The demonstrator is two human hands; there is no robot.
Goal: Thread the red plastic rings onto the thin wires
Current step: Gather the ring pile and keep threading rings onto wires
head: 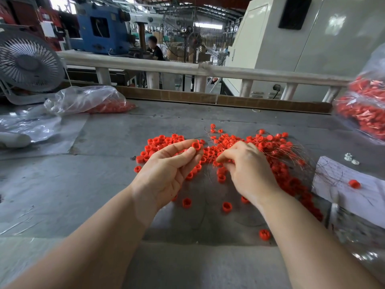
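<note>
A loose heap of red plastic rings (164, 142) covers the middle of the grey table (104, 184). My left hand (166, 170) is raised palm-up over the heap and pinches one red ring (196, 146) between thumb and fingertips. My right hand (248, 167) is beside it, fingers curled down into the pile, pinching at a thin wire (210, 163) among the rings. A tangle of thin wires with rings strung on them (291, 155) spreads to the right of my right hand.
A clear bag of red rings (98, 101) lies at the back left, beside a grey fan (27, 63). Another full bag (366, 109) stands at the right edge. White paper (341, 184) with one ring lies at the right. A rail (187, 69) borders the back.
</note>
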